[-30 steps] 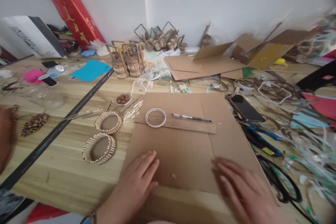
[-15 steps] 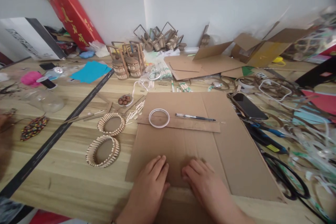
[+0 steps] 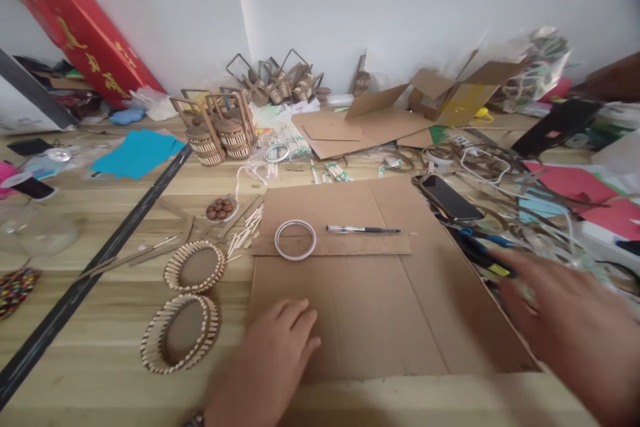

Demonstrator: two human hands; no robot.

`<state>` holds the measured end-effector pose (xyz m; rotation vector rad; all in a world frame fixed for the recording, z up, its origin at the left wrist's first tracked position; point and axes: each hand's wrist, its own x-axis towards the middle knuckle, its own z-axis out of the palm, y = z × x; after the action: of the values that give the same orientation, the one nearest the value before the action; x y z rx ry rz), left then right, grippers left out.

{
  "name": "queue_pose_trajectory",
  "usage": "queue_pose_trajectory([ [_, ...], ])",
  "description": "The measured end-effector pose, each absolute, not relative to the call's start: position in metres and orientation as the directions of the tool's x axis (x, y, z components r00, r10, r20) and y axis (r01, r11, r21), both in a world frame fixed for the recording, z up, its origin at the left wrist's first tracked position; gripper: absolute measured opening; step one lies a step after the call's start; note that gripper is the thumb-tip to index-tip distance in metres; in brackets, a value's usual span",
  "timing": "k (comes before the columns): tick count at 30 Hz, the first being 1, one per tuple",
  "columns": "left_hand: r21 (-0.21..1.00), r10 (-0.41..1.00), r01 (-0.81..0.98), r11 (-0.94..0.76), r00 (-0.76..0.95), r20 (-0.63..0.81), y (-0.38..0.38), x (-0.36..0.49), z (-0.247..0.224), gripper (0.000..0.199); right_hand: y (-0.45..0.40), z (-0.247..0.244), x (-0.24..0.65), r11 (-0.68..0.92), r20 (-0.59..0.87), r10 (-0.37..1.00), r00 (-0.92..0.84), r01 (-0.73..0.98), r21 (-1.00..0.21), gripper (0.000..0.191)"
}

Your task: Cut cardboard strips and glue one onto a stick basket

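At lower centre, the left hand (image 3: 283, 343) is resting on the cardboard (image 3: 370, 307), loose and seemingly empty. At right, the blurred right hand (image 3: 570, 320), its grip impossible to tell, is hanging nearer the black tool (image 3: 476, 253), which is slanting down-right towards it.

The upper frame is filled by a pale grey wall (image 3: 400, 7), divided left of centre by a brighter, slightly slanted vertical strip (image 3: 243, 7). The lower frame is occupied by a light, streaked wooden table (image 3: 105, 383), crossed diagonally at left by a dark band (image 3: 65, 309). Soft, diffuse light is cast throughout.
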<state>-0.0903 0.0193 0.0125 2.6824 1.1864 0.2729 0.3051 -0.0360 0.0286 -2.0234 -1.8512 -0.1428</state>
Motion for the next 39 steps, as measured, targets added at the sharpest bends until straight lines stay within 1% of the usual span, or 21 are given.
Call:
queue_pose_trajectory([
  [1,0.207,0.751,0.724,-0.658,0.647,0.127,0.029,-0.087,0.016,0.027,-0.021,0.031,0.282,0.072,0.366,0.93,-0.047,0.996,-0.056,0.035],
  [2,0.16,0.76,0.744,-0.649,0.629,0.162,0.039,-0.084,0.018,0.027,-0.006,0.032,0.259,0.185,0.347,0.92,-0.183,0.982,0.028,0.033],
  [3,0.113,0.78,0.777,-0.62,0.593,0.201,0.049,-0.08,0.019,0.029,0.009,0.032,0.24,0.277,0.307,0.906,-0.292,0.956,0.091,0.032],
  [4,0.076,0.797,0.805,-0.588,0.561,0.225,0.06,-0.077,0.019,0.03,0.024,0.031,0.226,0.334,0.278,0.892,-0.357,0.934,0.129,0.032],
  [5,0.05,0.814,0.828,-0.558,0.535,0.227,0.069,-0.073,0.019,0.031,0.037,0.029,0.218,0.357,0.27,0.883,-0.385,0.922,0.148,0.03],
  [8,0.009,0.861,0.872,-0.49,0.482,0.164,0.09,-0.066,0.016,0.032,0.069,0.023,0.218,0.36,0.225,0.893,-0.39,0.918,0.164,0.027],
  [11,-0.008,0.876,0.884,-0.468,0.465,0.125,0.098,-0.061,0.011,0.021,0.089,0.018,0.232,0.357,0.182,0.906,-0.383,0.921,0.157,0.025],
  [13,-0.012,0.877,0.885,-0.465,0.463,0.13,0.099,-0.058,0.008,0.012,0.096,0.018,0.236,0.353,0.168,0.91,-0.378,0.922,0.161,0.019],
  [14,-0.014,0.877,0.885,-0.465,0.462,0.135,0.099,-0.057,0.007,0.011,0.098,0.019,0.236,0.347,0.163,0.914,-0.373,0.923,0.164,0.018],
  [18,-0.02,0.869,0.882,-0.472,0.468,0.162,0.099,-0.056,0.005,0.012,0.098,0.025,0.231,0.298,0.177,0.928,-0.329,0.938,0.179,0.02],
  [21,-0.018,0.86,0.878,-0.479,0.473,0.189,0.097,-0.058,0.007,0.013,0.094,0.03,0.238,0.236,0.226,0.937,-0.268,0.959,0.16,0.023],
  [25,-0.01,0.814,0.854,-0.52,0.499,0.297,0.089,-0.059,0.013,0.014,0.081,0.04,0.251,0.13,0.323,0.936,-0.142,0.99,0.059,0.019],
  [27,0.009,0.781,0.831,-0.556,0.518,0.348,0.082,-0.058,0.016,0.013,0.069,0.047,0.252,0.133,0.352,0.93,-0.11,0.99,-0.042,0.011],
  [29,0.034,0.757,0.806,-0.591,0.539,0.369,0.073,-0.055,0.019,0.013,0.054,0.053,0.249,0.158,0.382,0.922,-0.07,0.966,-0.204,0.005],
  [31,0.047,0.731,0.78,-0.624,0.562,0.387,0.067,-0.054,0.021,0.014,0.042,0.055,0.245,0.185,0.407,0.913,-0.031,0.92,-0.345,0.009],
  [32,0.045,0.721,0.772,-0.634,0.57,0.394,0.067,-0.054,0.021,0.014,0.038,0.054,0.243,0.195,0.409,0.912,-0.024,0.904,-0.381,0.01],
  [34,0.027,0.722,0.776,-0.63,0.572,0.388,0.072,-0.054,0.021,0.013,0.034,0.051,0.242,0.22,0.394,0.917,-0.062,0.903,-0.37,0.008],
  [36,0.004,0.751,0.806,-0.591,0.549,0.366,0.085,-0.054,0.02,0.01,0.033,0.047,0.238,0.274,0.361,0.919,-0.158,0.915,-0.297,0.005],
  [38,-0.007,0.78,0.842,-0.54,0.504,0.371,0.101,-0.052,0.018,0.009,0.029,0.044,0.227,0.373,0.316,0.9,-0.299,0.904,-0.208,0.013],
  [39,-0.011,0.792,0.859,-0.512,0.477,0.381,0.107,-0.051,0.017,0.016,0.024,0.044,0.219,0.434,0.282,0.882,-0.377,0.883,-0.18,0.016],
])
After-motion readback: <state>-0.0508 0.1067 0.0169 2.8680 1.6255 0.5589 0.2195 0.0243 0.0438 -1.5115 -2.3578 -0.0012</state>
